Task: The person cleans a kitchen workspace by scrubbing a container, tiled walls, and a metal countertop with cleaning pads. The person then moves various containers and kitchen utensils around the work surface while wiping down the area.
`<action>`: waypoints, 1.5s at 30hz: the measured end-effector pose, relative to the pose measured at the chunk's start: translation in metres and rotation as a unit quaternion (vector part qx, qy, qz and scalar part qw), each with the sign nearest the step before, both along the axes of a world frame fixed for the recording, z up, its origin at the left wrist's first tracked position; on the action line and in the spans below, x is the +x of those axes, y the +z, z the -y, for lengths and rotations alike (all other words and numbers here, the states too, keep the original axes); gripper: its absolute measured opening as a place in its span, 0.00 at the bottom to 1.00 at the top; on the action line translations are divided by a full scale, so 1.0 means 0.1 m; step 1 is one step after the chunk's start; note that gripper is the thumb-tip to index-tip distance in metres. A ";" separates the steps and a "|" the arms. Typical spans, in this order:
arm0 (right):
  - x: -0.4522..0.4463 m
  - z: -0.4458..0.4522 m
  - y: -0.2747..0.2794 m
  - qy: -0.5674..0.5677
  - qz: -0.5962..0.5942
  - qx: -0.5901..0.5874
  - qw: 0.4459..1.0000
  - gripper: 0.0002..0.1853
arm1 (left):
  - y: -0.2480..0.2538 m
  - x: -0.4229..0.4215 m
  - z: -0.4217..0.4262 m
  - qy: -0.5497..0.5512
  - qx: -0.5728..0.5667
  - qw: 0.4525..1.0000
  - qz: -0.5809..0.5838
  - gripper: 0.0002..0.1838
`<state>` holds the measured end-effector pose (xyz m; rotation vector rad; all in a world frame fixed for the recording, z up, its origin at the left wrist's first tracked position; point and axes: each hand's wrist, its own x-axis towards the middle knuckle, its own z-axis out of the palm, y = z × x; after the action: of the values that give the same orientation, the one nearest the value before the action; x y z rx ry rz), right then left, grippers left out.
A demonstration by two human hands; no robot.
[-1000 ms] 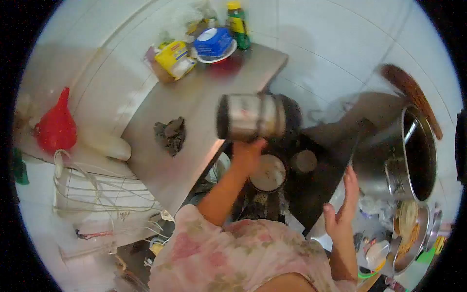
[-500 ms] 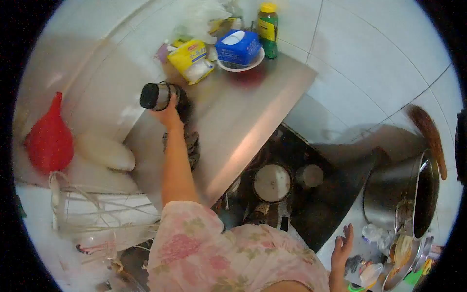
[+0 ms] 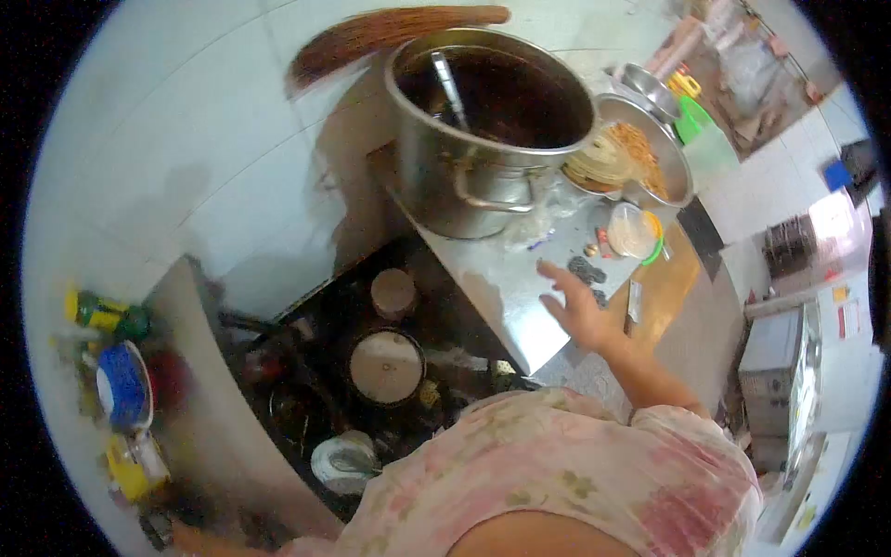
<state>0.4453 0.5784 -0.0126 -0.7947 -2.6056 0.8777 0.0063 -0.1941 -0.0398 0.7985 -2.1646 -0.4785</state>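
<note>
My right hand (image 3: 575,311) is open with its fingers spread, above the near edge of the metal counter (image 3: 520,311). Just beyond it lie grey steel-wool scrubbers (image 3: 585,269), a knife (image 3: 634,303) and a clear tub (image 3: 633,232). My left hand (image 3: 190,540) is low at the left border, dim and blurred. A dark object (image 3: 156,531) shows against its fingers; whether they grip it is unclear.
A big steel pot (image 3: 441,190) with a ladle handle (image 3: 450,88) stands at the back, beside a broom head (image 3: 390,37). A basin of food (image 3: 685,176) is to its right. The dark stove (image 3: 455,288) holds a lidded pot (image 3: 387,367).
The view has swung right. My right hand has come forward over the counter. My left hand, earlier around a metal container with a black lid, is now at the lower left border.
</note>
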 end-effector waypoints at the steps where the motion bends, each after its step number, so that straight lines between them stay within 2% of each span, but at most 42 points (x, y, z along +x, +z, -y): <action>1: 0.07 -0.18 0.05 -0.050 -0.024 -0.031 0.998 0.28 | 0.05 0.01 -0.11 0.001 -0.012 1.000 -0.012 0.30; 4: 0.35 -0.88 0.05 -0.223 -0.163 -0.106 0.955 0.27 | 0.27 0.13 -0.43 -0.017 -0.056 0.995 -0.086 0.28; 7: 0.49 -1.64 0.13 -0.393 -0.266 -0.223 0.851 0.25 | 0.47 0.37 -1.26 -0.147 -0.089 0.967 -0.187 0.26; 9: 0.59 -2.06 0.08 -0.401 -0.288 -0.337 0.802 0.22 | 0.51 0.65 -2.19 -0.307 -0.061 0.927 -0.208 0.25; 11: 0.65 -2.45 -0.04 -0.394 -0.273 -0.430 0.766 0.19 | 0.49 1.21 -3.68 -0.443 0.044 0.888 -0.116 0.17; 13: 0.66 -2.73 -0.21 -0.372 -0.221 -0.509 0.744 0.16 | 0.49 1.81 -5.07 -0.578 0.120 0.807 0.023 0.13; 14: 0.62 -2.78 -0.17 -0.352 -0.183 -0.515 0.760 0.14 | 0.35 2.07 -5.60 -0.639 0.202 0.741 0.035 0.11; 15: 0.59 -2.84 -0.22 -0.325 -0.168 -0.532 0.764 0.14 | 0.32 2.31 -6.05 -0.735 0.156 0.659 0.033 0.10; 17: 0.58 -2.95 -0.33 -0.271 -0.136 -0.564 0.768 0.13 | 0.17 2.74 -6.82 -0.766 0.236 0.572 0.174 0.10; 18: 0.55 -2.95 -0.35 -0.238 -0.150 -0.588 0.758 0.13 | 0.10 2.86 -7.13 -0.802 0.223 0.531 0.161 0.10; 19: 0.53 -2.92 -0.41 -0.234 -0.181 -0.591 0.750 0.13 | 0.06 2.99 -7.44 -0.796 0.276 0.494 0.213 0.11; 20: 0.52 -2.89 -0.47 -0.229 -0.212 -0.592 0.743 0.14 | 0.02 3.09 -7.73 -0.799 0.324 0.464 0.205 0.12; 22: 0.51 -2.83 -0.62 -0.215 -0.260 -0.623 0.706 0.14 | 0.03 3.22 -8.15 -0.784 0.377 0.443 0.218 0.13; 25: 0.51 -2.64 -0.71 -0.227 -0.288 -0.622 0.692 0.13 | -0.05 3.29 -8.55 -0.777 0.373 0.458 0.219 0.15; 28: 0.53 -2.58 -0.82 -0.229 -0.279 -0.631 0.686 0.10 | 0.23 3.34 -8.78 -0.874 0.006 0.484 0.040 0.17; 31: 0.47 -2.49 -0.76 -0.231 -0.293 -0.623 0.688 0.09 | 0.23 3.34 -9.11 -0.859 -0.152 0.486 -0.056 0.17; 34: 0.42 -2.42 -0.74 -0.223 -0.336 -0.613 0.679 0.07 | 0.25 3.30 -9.28 -0.835 -0.215 0.500 -0.085 0.13; 37: 0.40 -2.38 -0.75 -0.208 -0.376 -0.604 0.671 0.05 | 0.28 3.22 -9.43 -0.846 -0.247 0.461 -0.100 0.07; 39: 0.42 -2.29 -0.54 -0.217 -0.387 -0.608 0.659 0.05 | 0.38 3.26 -9.42 -0.857 -0.241 0.445 -0.102 0.08; 40: 0.45 -2.27 -0.42 -0.213 -0.389 -0.587 0.677 0.05 | 0.45 3.27 -9.39 -0.859 -0.238 0.441 -0.101 0.09; 42: 0.52 -2.23 -0.30 -0.194 -0.381 -0.562 0.708 0.07 | 0.61 3.36 -9.30 -0.847 -0.222 0.449 -0.179 0.08; 43: 0.64 -2.34 -0.36 -0.192 -0.338 -0.552 0.738 0.10 | 0.73 3.41 -9.22 -0.853 -0.205 0.435 -0.202 0.08; 44: 0.81 -2.46 -0.44 -0.132 -0.301 -0.534 0.779 0.12 | 0.84 3.48 -9.13 -0.858 -0.189 0.421 -0.225 0.07; 45: 0.99 -2.48 -0.39 -0.034 -0.300 -0.560 0.771 0.16 | 0.89 3.57 -9.02 -0.872 -0.136 0.402 -0.245 0.07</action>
<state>0.5446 0.8265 -0.0513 -0.6302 -1.3010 2.2430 0.3637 0.7078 0.0487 -1.9478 -1.4935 -1.0117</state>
